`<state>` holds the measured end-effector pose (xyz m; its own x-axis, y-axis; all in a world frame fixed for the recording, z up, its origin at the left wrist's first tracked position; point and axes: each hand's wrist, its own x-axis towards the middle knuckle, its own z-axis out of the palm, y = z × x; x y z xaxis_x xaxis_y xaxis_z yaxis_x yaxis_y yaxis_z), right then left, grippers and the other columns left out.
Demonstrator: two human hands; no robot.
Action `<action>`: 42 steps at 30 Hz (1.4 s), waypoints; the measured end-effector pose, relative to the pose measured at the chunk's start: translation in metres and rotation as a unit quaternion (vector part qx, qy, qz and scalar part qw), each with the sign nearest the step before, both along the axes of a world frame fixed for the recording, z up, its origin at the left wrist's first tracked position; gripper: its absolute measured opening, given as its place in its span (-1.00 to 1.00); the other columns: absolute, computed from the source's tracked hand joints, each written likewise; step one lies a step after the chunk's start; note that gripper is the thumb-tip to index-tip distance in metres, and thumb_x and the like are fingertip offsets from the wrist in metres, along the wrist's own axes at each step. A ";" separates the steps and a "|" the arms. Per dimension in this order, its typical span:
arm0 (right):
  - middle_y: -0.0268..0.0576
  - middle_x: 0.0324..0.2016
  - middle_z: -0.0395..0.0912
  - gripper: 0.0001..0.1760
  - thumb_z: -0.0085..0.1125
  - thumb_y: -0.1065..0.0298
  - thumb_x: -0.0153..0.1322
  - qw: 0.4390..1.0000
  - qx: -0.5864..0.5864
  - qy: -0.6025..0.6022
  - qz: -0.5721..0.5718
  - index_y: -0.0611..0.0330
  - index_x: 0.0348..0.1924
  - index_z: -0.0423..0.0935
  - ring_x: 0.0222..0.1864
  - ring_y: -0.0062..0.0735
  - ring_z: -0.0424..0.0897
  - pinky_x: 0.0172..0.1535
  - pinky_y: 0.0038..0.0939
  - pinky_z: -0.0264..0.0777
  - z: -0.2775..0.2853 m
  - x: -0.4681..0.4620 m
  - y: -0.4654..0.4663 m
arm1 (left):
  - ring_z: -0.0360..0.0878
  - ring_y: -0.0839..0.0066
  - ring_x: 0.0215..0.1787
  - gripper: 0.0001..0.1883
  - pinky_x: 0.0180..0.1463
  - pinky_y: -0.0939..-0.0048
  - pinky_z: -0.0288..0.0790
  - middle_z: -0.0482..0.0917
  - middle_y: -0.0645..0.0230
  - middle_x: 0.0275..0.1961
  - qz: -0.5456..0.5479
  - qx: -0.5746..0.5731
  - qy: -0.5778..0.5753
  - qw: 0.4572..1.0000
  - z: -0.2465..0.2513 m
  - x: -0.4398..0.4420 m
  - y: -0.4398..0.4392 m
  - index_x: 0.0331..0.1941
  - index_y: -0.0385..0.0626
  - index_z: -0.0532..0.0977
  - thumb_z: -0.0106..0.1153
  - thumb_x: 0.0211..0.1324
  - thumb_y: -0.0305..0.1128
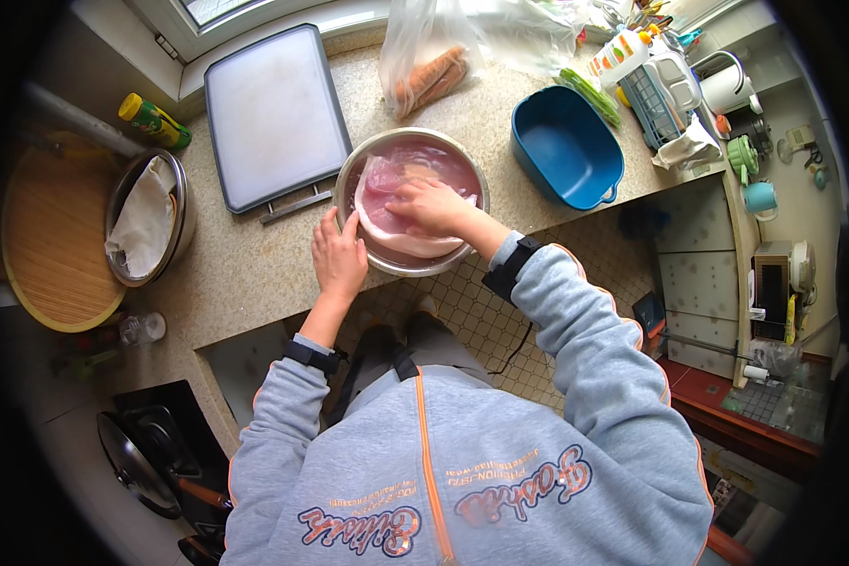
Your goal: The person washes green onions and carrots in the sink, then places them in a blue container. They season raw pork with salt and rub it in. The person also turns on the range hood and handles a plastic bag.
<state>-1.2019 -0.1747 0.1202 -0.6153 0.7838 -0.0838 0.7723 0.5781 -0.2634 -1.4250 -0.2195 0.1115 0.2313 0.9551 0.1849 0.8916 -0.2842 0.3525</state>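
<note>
A round metal bowl (483, 205) of pinkish water stands at the counter's front edge. In it lies a large slab of raw meat (378, 187) with a pale layer of skin or fat along its near edge. My right hand (430, 206) reaches into the bowl, its bent fingers and thumb holding the meat's upper surface. At the bowl's left side, my left hand (339, 256) holds the rim, thumb at the edge and fingers along the outside. Part of the slab is hidden by my right hand and the cloudy water.
A white cutting board (272, 117) lies left of the bowl. Carrots (431, 74) in a plastic bag sit behind it. To the right are a blue basin (566, 145) and green stalks (591, 95). A metal pot (185, 230) holding a cloth stands far left.
</note>
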 end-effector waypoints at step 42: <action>-0.09 -0.28 0.56 -0.79 0.10 0.37 0.24 0.979 -0.044 0.022 -0.195 0.14 -0.29 0.62 -0.16 -0.05 0.56 -0.06 -0.16 0.45 0.006 0.032 -0.029 | 0.65 0.41 -0.54 -0.67 -0.61 0.46 0.51 0.63 0.20 -0.37 0.138 -0.448 -0.408 0.784 -0.038 -0.012 0.016 -0.01 -0.24 0.37 0.10 0.24 -0.30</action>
